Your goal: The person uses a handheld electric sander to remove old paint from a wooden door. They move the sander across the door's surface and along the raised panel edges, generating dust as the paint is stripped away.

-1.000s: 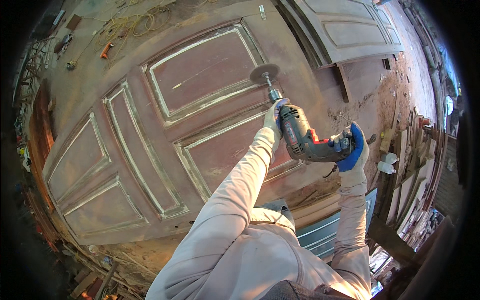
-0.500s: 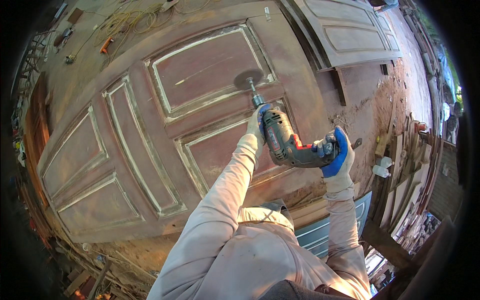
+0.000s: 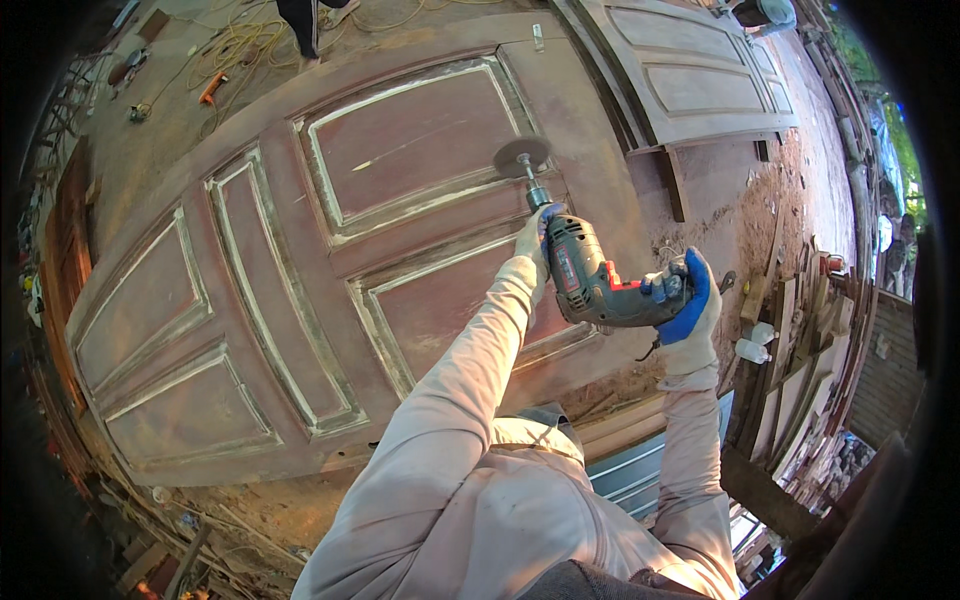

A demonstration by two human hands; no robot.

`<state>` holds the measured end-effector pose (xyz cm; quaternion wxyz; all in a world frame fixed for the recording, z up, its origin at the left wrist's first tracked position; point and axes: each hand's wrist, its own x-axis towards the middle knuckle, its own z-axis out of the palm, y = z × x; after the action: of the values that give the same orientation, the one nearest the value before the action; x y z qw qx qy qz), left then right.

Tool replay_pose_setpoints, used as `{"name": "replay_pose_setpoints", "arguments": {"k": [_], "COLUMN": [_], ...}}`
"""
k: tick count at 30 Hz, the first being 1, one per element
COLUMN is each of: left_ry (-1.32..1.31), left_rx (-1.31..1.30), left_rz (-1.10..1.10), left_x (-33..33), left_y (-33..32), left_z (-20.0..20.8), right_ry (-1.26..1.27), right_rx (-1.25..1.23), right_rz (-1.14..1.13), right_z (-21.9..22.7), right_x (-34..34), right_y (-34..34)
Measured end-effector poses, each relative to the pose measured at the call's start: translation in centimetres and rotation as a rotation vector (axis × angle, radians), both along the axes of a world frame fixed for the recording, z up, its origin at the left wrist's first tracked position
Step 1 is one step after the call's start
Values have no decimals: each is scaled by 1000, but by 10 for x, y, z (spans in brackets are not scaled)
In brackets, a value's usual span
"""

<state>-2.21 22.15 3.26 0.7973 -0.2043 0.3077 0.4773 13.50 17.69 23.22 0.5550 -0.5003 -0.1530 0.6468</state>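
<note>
Power drill (image 3: 592, 275) held over the right part of a panelled door (image 3: 400, 233)

The drill's dark grey body with red trim lies toward the door's right end, between its near and far edges, with the chuck (image 3: 538, 196) pointing to the far edge. The left hand (image 3: 537, 238), in a pale glove with blue coating, is wrapped around the front of the tool just behind the chuck. The right hand (image 3: 688, 303), gloved alike, has its fingers closed around the rear handle. A round disc (image 3: 521, 157) on the shaft appears over the right near corner of the door's far right panel; whether it touches the wood cannot be told. Pale bands edge the panels. A small metal plate (image 3: 538, 38) sits by the door's far right corner. Beyond the far edge, an orange tool (image 3: 213, 88) and a yellow cord (image 3: 250, 45) lie on the floor (image 3: 170, 65), and another person's dark-clad leg (image 3: 302, 25) shows. Past the right end are greyish panelled doors (image 3: 700, 88) and two pale bottles (image 3: 752, 351).
</note>
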Motion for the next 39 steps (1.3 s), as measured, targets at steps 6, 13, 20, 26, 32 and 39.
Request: {"name": "replay_pose_setpoints", "arguments": {"k": [6,13,20,26,32,39], "left_ry": [-92,-68,-2,89,-68,-108], "left_rx": [23,60,42,-21,-14,-8], "left_rz": [-30,31,108,68,72,82], "left_x": [12,-3,-50,-66,-11,-10], "left_y": [13,3,-34,-44,-9,-5], "left_z": [4,8,17,12,5,9], "right_ry": [-68,-89,20,-8,-91,-112], "right_rx": [-36,-58,-103,-130,-149,-119], "right_rz": [9,44,110,110,27,56], "right_z": [17,21,15,12,27,30], "right_x": [1,-11,-39,-51,-23,-20], "right_y": [21,22,7,-3,12,15]}}
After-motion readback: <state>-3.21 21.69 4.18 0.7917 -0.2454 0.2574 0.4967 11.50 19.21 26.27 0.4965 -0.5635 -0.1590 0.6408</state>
